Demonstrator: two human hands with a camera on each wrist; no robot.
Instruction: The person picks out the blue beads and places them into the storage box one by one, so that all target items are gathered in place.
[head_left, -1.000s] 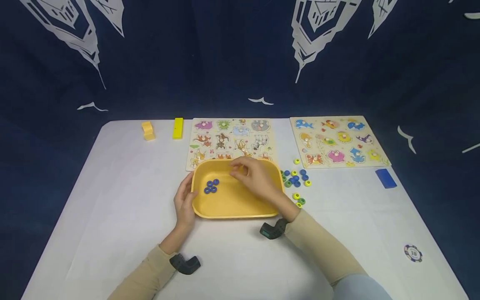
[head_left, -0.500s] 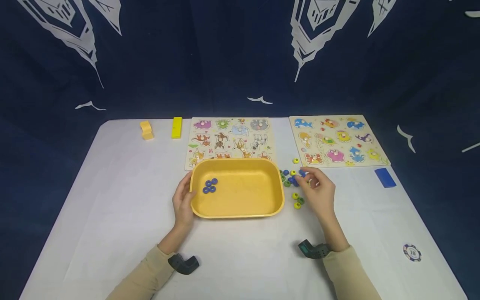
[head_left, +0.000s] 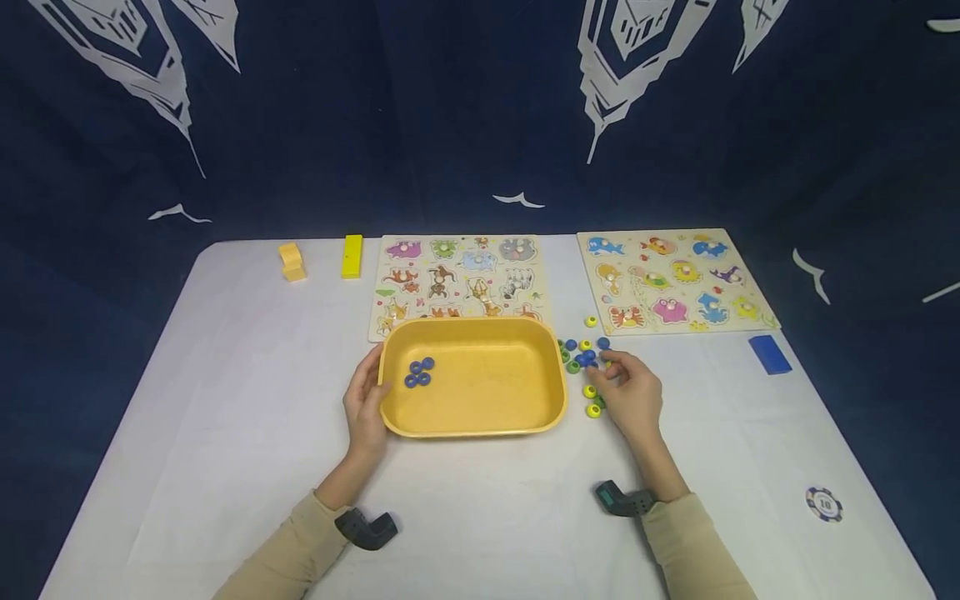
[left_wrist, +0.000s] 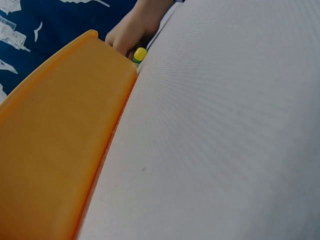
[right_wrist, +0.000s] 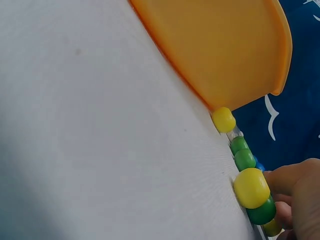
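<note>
My left hand (head_left: 366,412) grips the left end of a yellow plastic tray (head_left: 480,417), thumb over the rim and fingers outside. Inside the tray, towards its left, lie several blue ring-shaped beads (head_left: 423,379). My right hand (head_left: 633,396) is at a loose group of beads just right of the tray, thumb and index finger apart beside the blue beads (head_left: 588,356). A firm hold on any bead does not show. In the right wrist view, a yellow bead (right_wrist: 251,188) and a green bead (right_wrist: 261,210) sit close to the fingers.
Two animal peg puzzles (head_left: 461,275) (head_left: 678,283) lie along the back, the left one partly under the tray. A yellow block (head_left: 352,257) and a light orange block (head_left: 292,262) stand back left. A blue card (head_left: 770,354) and a poker chip (head_left: 824,504) lie right.
My right hand has gone from above the tray to the beads at its right, then shifted slightly nearer and left. The left hand stays on the tray.
</note>
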